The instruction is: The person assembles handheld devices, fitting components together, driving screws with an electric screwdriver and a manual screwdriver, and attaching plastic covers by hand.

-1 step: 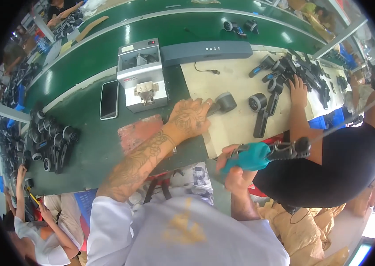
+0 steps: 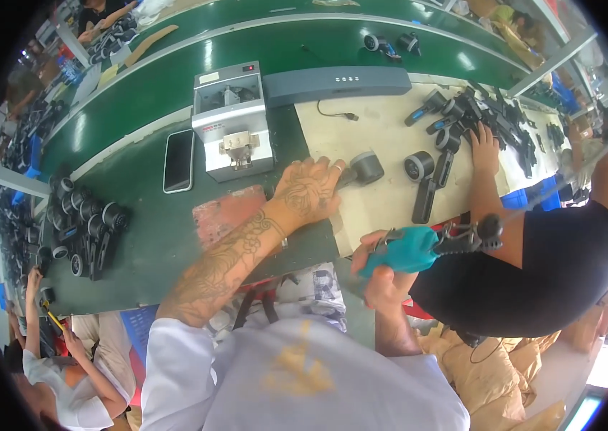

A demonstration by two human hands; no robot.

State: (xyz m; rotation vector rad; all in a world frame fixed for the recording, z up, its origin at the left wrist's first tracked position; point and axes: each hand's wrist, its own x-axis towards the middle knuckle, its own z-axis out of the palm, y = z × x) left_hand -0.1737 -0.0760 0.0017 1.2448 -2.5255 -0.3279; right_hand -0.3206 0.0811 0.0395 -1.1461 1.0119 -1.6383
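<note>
My left hand (image 2: 310,189) is closed on the handle of a black handheld device; its round, grey-rimmed head (image 2: 368,167) rests over the cream sheet (image 2: 361,215). The fingers cover most of the handle. At the bench's near edge my right hand (image 2: 381,276) grips a teal electric screwdriver (image 2: 406,251), which hangs from a dark clip (image 2: 487,233) and a cord going up to the right. I cannot make out its bit. A silver screw feeder (image 2: 232,122) stands beyond my left hand. Under my left forearm lies a worn red pad (image 2: 228,214).
A phone (image 2: 178,161) lies left of the feeder. Several similar black devices (image 2: 88,223) are heaped at the left, more (image 2: 455,115) at the right. A co-worker's hand (image 2: 485,147) rests on the right pile; their dark sleeve (image 2: 563,266) is close to the screwdriver. A grey bar (image 2: 336,86) runs behind.
</note>
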